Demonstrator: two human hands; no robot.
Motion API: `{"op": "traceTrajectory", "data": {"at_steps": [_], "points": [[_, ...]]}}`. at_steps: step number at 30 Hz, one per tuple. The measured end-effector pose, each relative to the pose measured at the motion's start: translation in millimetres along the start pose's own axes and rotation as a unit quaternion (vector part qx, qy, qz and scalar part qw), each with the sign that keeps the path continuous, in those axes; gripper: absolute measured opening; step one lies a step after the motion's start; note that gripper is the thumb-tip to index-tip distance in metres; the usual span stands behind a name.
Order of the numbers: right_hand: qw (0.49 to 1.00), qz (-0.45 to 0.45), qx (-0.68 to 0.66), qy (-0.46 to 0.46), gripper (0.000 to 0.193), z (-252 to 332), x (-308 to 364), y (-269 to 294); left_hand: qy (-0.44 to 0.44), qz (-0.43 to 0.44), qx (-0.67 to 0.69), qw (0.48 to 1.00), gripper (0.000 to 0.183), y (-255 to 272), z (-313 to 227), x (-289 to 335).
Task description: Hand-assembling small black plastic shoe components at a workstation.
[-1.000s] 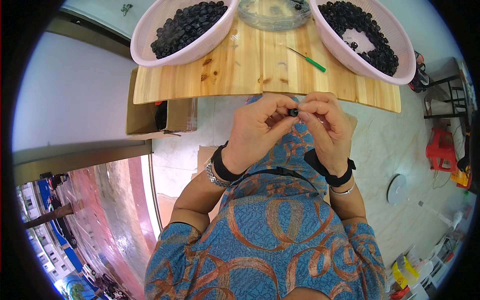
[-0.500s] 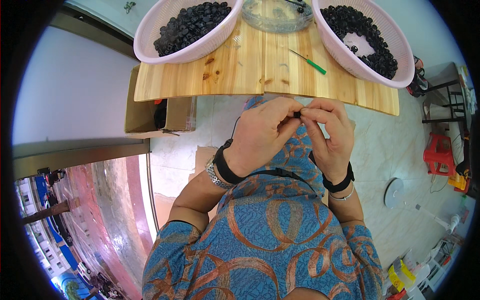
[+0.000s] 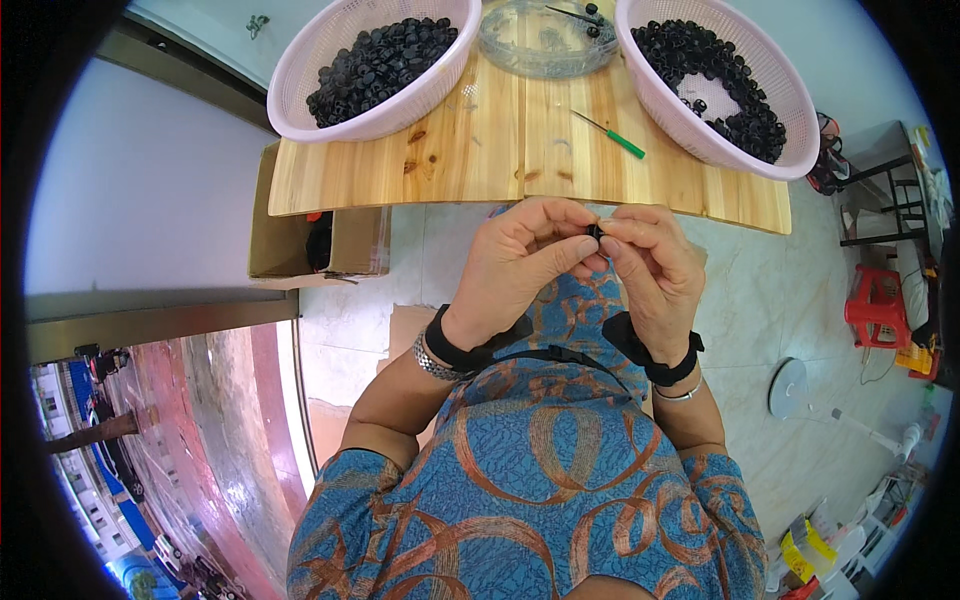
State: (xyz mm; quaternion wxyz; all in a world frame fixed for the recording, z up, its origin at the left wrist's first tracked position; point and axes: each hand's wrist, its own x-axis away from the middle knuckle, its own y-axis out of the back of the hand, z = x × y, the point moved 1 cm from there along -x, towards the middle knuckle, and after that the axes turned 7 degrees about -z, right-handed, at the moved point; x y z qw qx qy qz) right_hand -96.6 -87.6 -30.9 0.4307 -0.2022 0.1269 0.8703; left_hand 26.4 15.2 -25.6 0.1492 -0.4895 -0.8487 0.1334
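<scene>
A small black plastic part (image 3: 594, 232) is pinched between the fingertips of both hands, just in front of the table's near edge; most of it is covered by fingers. My left hand (image 3: 530, 250) grips it from the left with thumb and forefinger. From the other side my right hand (image 3: 655, 262) closes its thumb and fingers on the same part. Beyond them, a pink basket (image 3: 285, 95) on the left holds many small black pieces (image 3: 385, 70). A second pink basket (image 3: 805, 130) on the right holds black ring-like pieces (image 3: 755, 130).
Between the baskets stands a clear round tray (image 3: 545, 68) with small bits in it. A green-handled screwdriver (image 3: 626, 145) lies on the wooden table (image 3: 440, 165). Below the table's left side sits a cardboard box (image 3: 360, 240). A red stool (image 3: 875, 310) is off to the right.
My left hand has turned, so its thumb now lies along the near side of the black part and its fingers curl behind. The view has shifted slightly.
</scene>
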Motion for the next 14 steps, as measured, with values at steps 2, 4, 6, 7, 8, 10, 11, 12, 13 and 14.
{"op": "traceTrajectory", "data": {"at_steps": [2, 4, 6, 7, 8, 10, 11, 12, 13, 14], "points": [[1.000, -0.001, -0.009, -0.007, 0.016, 2.0, 0.0, 0.1, 0.012, 0.007, 0.028, 0.999, 0.020, 0.9, 0.6, -2.3], [0.970, -0.025, -0.160, -0.182, 0.018, 4.8, 0.7, 1.3, 0.051, 0.013, 0.081, 0.995, 0.019, 0.9, 0.2, -4.4], [0.981, -0.018, -0.126, -0.149, 0.018, 10.8, -8.1, 9.2, 0.065, 0.017, 0.100, 0.993, 0.019, 2.7, -0.2, -4.6], [0.989, -0.011, -0.094, -0.118, 0.018, 14.4, -14.1, 15.7, 0.079, 0.021, 0.119, 0.989, 0.019, 4.4, -0.2, -4.6], [0.993, -0.018, -0.052, -0.103, 0.017, 15.6, -20.4, 23.7, 0.077, 0.020, 0.118, 0.990, 0.019, 7.7, -0.4, -3.7], [0.996, -0.032, -0.003, -0.087, 0.016, 26.0, -41.7, 46.4, 0.075, 0.024, 0.132, 0.988, 0.019, 11.8, 0.0, -5.5], [0.991, 0.006, 0.128, -0.035, 0.015, 33.9, -58.8, 56.5, 0.074, 0.023, 0.130, 0.988, 0.019, 14.7, 1.0, -6.0], [0.964, 0.040, 0.261, 0.018, 0.015, 39.3, -74.9, 67.8, 0.076, 0.027, 0.145, 0.986, 0.020, 15.4, 1.2, -8.1], [0.951, 0.066, 0.300, 0.013, 0.016, 49.3, -87.2, 75.6, 0.071, 0.042, 0.167, 0.983, 0.021, 17.1, -1.6, -5.8], [0.940, 0.093, 0.329, 0.000, 0.016, 44.9, -104.4, 86.6, 0.078, 0.039, 0.157, 0.984, 0.025, 18.4, -1.6, -8.7]]}}
